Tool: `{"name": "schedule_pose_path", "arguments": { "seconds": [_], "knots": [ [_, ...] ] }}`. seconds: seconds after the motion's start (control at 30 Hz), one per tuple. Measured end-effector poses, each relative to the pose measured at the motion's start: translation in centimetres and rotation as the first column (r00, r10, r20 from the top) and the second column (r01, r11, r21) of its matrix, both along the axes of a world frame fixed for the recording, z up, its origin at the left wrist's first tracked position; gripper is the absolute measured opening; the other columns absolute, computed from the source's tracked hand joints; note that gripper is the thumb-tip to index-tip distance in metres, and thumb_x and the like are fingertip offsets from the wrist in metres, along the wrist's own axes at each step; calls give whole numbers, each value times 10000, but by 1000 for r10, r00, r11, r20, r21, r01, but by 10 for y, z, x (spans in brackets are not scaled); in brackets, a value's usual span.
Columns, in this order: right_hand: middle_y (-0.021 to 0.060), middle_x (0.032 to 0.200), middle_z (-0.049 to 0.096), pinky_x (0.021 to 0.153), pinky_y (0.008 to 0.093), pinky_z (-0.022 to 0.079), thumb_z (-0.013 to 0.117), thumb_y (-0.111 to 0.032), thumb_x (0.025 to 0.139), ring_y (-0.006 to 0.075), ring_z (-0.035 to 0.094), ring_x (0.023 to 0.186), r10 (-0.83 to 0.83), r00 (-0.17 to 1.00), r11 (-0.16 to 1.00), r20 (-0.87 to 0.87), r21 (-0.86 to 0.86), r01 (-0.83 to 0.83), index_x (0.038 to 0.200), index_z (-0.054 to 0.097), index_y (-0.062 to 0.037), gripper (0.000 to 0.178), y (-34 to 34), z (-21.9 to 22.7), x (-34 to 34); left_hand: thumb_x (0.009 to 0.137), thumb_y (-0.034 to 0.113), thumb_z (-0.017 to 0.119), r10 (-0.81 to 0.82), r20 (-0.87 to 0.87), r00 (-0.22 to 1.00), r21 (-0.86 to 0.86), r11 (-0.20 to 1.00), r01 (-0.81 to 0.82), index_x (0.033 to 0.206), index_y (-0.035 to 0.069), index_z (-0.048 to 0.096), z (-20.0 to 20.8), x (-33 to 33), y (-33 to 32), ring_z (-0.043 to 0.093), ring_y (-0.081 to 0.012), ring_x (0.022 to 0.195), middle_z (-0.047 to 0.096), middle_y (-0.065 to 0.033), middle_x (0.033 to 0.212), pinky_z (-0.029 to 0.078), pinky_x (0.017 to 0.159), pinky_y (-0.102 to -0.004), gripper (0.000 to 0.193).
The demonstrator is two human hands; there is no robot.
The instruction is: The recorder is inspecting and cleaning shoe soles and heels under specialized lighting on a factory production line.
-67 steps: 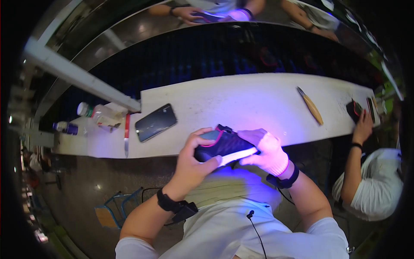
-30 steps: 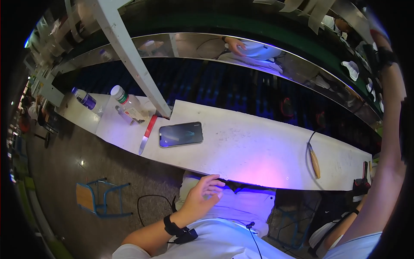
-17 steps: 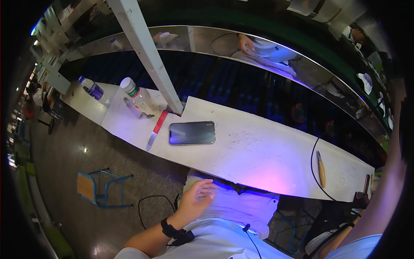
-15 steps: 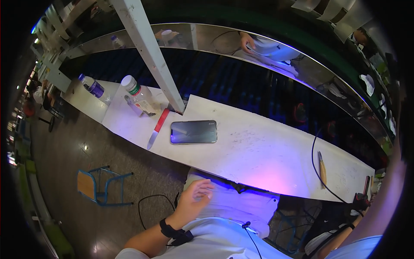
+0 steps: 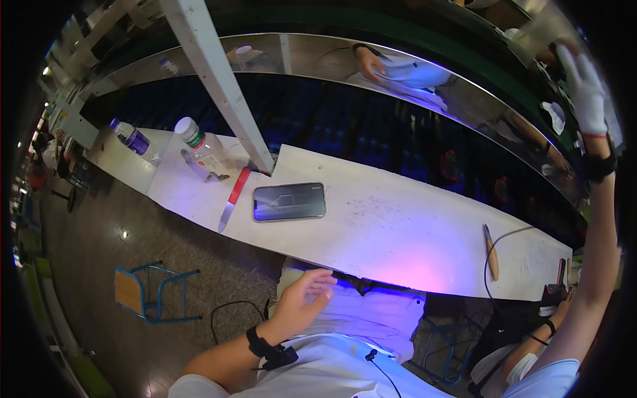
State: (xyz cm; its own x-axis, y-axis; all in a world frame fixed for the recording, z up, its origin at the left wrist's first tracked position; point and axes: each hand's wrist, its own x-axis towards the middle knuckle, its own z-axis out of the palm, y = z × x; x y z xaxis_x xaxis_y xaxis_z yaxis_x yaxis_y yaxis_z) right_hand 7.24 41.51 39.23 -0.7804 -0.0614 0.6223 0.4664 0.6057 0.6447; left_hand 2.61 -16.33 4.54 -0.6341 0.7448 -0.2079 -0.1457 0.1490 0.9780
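Observation:
My bare left hand (image 5: 304, 300) hovers in front of my body, just off the table's near edge. Its fingers are loosely bent, the thumb stands apart, and nothing is in it. Raised at the far upper right, my white-gloved right hand (image 5: 586, 99) has its fingers stretched upward. Blurred translucent sheeting (image 5: 545, 32) hangs close to those fingers; whether they touch it I cannot tell. On the white table (image 5: 371, 219) lie a dark phone (image 5: 289, 201), a red-handled knife (image 5: 235, 198) and a slim pointed tool with a yellowish handle (image 5: 492, 253).
Two plastic bottles, one purple-labelled (image 5: 136, 140) and one white-capped (image 5: 202, 147), are left of the slanting metal post (image 5: 222, 83). Behind the table runs a dark conveyor (image 5: 371, 132). A blue-framed stool (image 5: 156, 290) stands left; another person's arm (image 5: 531, 345) shows lower right.
My right arm has swung up, bringing the gloved hand into view at the upper right. My left hand keeps nearly the same pose. The whole view has shifted slightly.

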Motion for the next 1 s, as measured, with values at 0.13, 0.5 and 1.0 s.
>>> {"name": "schedule_pose_path", "arguments": {
  "seconds": [0.13,0.5,1.0],
  "knots": [
    [108,1137,719,949,385,539,650,-450,1022,283,688,1087,-313,950,424,20,-892,159,1377,685,-147,468,-12,-85,29,967,59,717,-190,-255,948,-56,982,182,1371,-23,573,5,-27,65,698,-203,1133,724,-143,1238,550,1009,-362,437],
    [143,959,791,883,404,590,693,-460,897,332,762,919,-393,913,541,-111,-831,132,1052,823,-114,401,-16,-92,33,903,290,801,-29,-358,933,-123,992,-16,1425,38,583,-19,-51,416,648,-410,1250,649,-237,1365,493,1102,-477,620],
    [124,903,749,787,377,516,715,-551,937,246,696,803,-381,904,563,-194,-824,60,1128,763,-79,511,26,-108,35,1061,264,666,-293,655,696,323,942,92,1334,19,607,-3,-57,307,703,-221,1030,700,-118,1234,583,969,-461,372]
  ]
}}
